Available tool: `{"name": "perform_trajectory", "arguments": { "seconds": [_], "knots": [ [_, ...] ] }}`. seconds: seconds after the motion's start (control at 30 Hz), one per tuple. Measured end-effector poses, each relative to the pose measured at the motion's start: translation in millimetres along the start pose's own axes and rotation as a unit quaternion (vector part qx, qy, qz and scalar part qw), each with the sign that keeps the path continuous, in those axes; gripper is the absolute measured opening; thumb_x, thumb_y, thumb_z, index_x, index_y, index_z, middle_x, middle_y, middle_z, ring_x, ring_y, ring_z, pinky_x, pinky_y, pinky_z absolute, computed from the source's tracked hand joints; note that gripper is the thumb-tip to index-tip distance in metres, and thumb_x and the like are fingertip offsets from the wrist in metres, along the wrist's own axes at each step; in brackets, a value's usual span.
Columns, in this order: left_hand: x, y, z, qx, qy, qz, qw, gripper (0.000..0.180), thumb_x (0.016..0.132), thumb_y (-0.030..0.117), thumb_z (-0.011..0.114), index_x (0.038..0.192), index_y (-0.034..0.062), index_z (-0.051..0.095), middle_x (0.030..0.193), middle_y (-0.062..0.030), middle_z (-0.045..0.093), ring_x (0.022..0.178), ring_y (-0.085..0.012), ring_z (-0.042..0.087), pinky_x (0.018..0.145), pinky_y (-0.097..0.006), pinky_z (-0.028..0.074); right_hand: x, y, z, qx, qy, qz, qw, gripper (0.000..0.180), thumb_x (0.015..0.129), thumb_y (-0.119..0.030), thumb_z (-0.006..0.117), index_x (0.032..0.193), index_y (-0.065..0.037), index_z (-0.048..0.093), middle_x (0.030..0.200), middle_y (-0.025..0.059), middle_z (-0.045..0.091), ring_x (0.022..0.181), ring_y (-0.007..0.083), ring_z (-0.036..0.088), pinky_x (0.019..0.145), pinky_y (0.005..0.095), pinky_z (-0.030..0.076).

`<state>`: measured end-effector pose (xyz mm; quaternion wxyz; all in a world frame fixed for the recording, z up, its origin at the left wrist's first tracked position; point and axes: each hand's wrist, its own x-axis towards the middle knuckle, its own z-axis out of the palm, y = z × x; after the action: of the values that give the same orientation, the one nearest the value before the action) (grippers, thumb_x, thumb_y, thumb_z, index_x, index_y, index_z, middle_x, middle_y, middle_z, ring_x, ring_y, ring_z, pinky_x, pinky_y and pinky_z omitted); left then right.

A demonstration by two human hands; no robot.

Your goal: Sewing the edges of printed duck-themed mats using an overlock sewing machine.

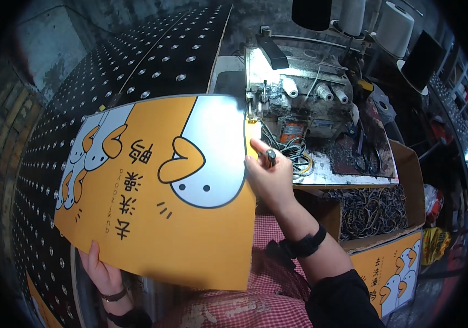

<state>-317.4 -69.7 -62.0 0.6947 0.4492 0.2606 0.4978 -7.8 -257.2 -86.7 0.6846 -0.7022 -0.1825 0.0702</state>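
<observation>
A large orange mat (201, 246) printed with white ducks lies tilted across the space before me, its upper edge by the sewing machine. At the lower left edge, my left hand (102, 270) grips it, the thumb on top and the other fingers hidden underneath. My right hand (272, 177) is closed at the right edge, the fingertips pinching the border. A small black tool (268, 157) is tucked in that same hand; its kind is mostly hidden. Just beyond stands the overlock sewing machine (299, 104), its lamp lit over the needle area.
Thread cones (395, 30) stand above the machine at the back right. Tangled cords (297, 153) lie on the machine's white table (327, 177). Below, a cardboard box (414, 186) holds thread scraps (373, 213), with another duck mat (392, 273) beside it. A black studded board (157, 60) spans the left.
</observation>
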Motion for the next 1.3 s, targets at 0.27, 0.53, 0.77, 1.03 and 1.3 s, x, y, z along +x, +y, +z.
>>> {"name": "perform_trajectory", "arguments": {
  "seconds": [0.27,0.53,0.77,1.03,1.3],
  "knots": [
    [43.4,-14.7,26.6,-0.081,-0.035,-0.067,0.994,0.052,0.078,-0.008,0.039,0.128,0.003,0.032,0.127,-0.0126,0.041,0.117,-0.0255,0.041,0.099,-0.038,0.034,-37.3,-7.9,-12.8,-0.009,-0.021,-0.004,1.0,0.036,0.078,-0.006,0.06,0.112,0.003,0.055,0.06,-0.0049,0.051,0.055,-0.0003,0.043,0.053,0.0158,0.038],
    [89.9,-27.6,59.2,-0.082,-0.057,-0.079,0.992,0.05,0.08,-0.01,0.037,0.128,0.0003,0.031,0.128,-0.0156,0.039,0.118,-0.0268,0.04,0.099,-0.038,0.034,-47.7,-14.6,-14.8,-0.015,-0.02,-0.005,1.0,0.035,0.078,-0.006,0.06,0.112,0.001,0.056,0.067,-0.0014,0.056,0.06,0.0017,0.05,0.058,0.016,0.042],
    [139.6,-44.4,91.2,-0.081,-0.073,-0.095,0.99,0.046,0.079,-0.01,0.037,0.124,-0.0007,0.034,0.125,-0.0155,0.042,0.116,-0.0266,0.042,0.098,-0.038,0.037,-46.2,-12.2,-13.4,0.006,-0.006,-0.026,1.0,0.024,0.078,-0.005,0.061,0.101,0.0,0.06,0.073,0.0025,0.059,0.065,0.0043,0.053,0.061,0.0175,0.045],
    [188.9,-68.5,140.1,-0.08,-0.014,-0.121,0.989,0.041,0.08,-0.012,0.035,0.119,-0.0032,0.037,0.12,-0.0157,0.045,0.112,-0.0275,0.045,0.095,-0.038,0.039,-4.1,4.2,-8.1,-0.052,0.05,-0.108,0.992,0.009,0.074,-0.005,0.061,0.083,-0.002,0.061,0.071,0.0073,0.062,0.064,0.0107,0.06,0.058,0.0228,0.046],
    [242.5,-98.0,165.9,-0.075,-0.024,-0.144,0.986,0.038,0.08,-0.012,0.037,0.117,-0.0044,0.037,0.118,-0.0166,0.045,0.107,-0.0314,0.049,0.088,-0.044,0.044,15.9,3.7,-3.5,-0.132,0.084,-0.076,0.985,0.019,0.074,-0.008,0.059,0.092,-0.005,0.063,0.079,0.0122,0.064,0.069,0.0209,0.063,0.064,0.0287,0.048]
  ]
}}
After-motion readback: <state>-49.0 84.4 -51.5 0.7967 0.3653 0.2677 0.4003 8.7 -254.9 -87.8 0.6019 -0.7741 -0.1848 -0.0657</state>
